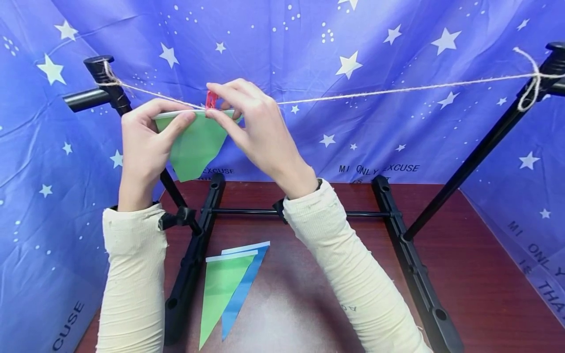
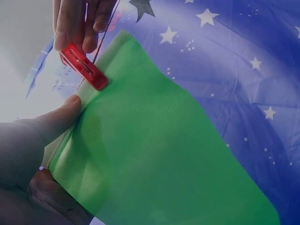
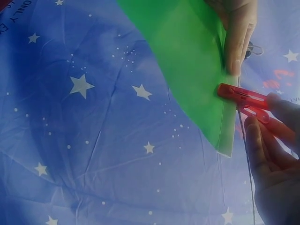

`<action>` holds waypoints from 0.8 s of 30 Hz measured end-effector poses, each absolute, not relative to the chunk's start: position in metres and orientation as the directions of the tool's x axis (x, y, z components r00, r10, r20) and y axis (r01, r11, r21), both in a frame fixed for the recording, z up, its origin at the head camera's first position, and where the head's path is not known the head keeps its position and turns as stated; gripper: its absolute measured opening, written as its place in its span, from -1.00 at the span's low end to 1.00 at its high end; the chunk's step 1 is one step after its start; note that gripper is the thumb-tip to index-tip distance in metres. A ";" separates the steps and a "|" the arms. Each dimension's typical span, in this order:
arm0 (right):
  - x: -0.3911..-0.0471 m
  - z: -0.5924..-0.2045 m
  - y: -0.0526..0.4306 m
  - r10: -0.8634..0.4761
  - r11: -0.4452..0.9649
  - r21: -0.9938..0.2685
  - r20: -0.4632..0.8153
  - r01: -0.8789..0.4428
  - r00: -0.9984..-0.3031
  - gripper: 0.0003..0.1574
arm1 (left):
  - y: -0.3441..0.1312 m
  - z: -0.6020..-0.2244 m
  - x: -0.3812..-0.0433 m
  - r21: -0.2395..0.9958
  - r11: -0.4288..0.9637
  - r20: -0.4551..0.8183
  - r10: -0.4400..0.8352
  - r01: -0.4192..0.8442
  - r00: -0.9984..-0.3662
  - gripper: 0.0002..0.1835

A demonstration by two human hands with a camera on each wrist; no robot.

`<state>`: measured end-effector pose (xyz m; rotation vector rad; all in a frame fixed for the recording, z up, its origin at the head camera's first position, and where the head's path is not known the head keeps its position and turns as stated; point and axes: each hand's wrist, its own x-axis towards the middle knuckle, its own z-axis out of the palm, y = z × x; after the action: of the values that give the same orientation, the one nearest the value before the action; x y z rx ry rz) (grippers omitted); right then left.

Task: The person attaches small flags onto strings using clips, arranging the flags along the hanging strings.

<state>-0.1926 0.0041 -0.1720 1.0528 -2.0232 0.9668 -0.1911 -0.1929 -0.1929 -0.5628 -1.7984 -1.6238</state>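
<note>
Up at the string [image 1: 375,92], my left hand [image 1: 147,139] pinches the pale top hem of a green pennant [image 1: 198,142] between thumb and fingers. The pennant hangs point down, its hem along the string. My right hand [image 1: 260,122] pinches a red clothespin [image 1: 211,100] by its handle end, just right of the left thumb. In the right wrist view the clothespin [image 3: 243,97] reaches across the string and hem, its tip over the green cloth. The left wrist view shows the clothespin [image 2: 84,67] at the hem beyond the left thumb.
The string runs between a left black post [image 1: 110,88] and a right black post [image 1: 481,147], tied at both. A green pennant [image 1: 222,284] partly covers a blue pennant [image 1: 247,287] on the dark red table [image 1: 485,274]. A crossbar [image 1: 243,212] joins the stand's feet. Behind hangs a blue star-print cloth [image 1: 309,44].
</note>
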 end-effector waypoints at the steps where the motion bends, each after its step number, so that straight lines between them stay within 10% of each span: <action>1: -0.192 -0.172 0.004 -0.382 0.408 -0.305 0.799 -0.861 -0.464 -0.53 | -0.192 -0.192 -0.190 0.709 0.147 0.704 -0.104 0.690 -0.702 -0.92; 24: -0.188 -0.169 0.007 -0.369 0.391 -0.318 0.806 -0.864 -0.463 -0.54 | -0.202 -0.206 -0.198 0.723 0.099 0.690 -0.151 0.684 -0.708 -0.81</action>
<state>-0.1881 0.0073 -0.1687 1.0523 -2.0098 0.9906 -0.1982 -0.2022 -0.2058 -0.5243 -1.7454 -1.6791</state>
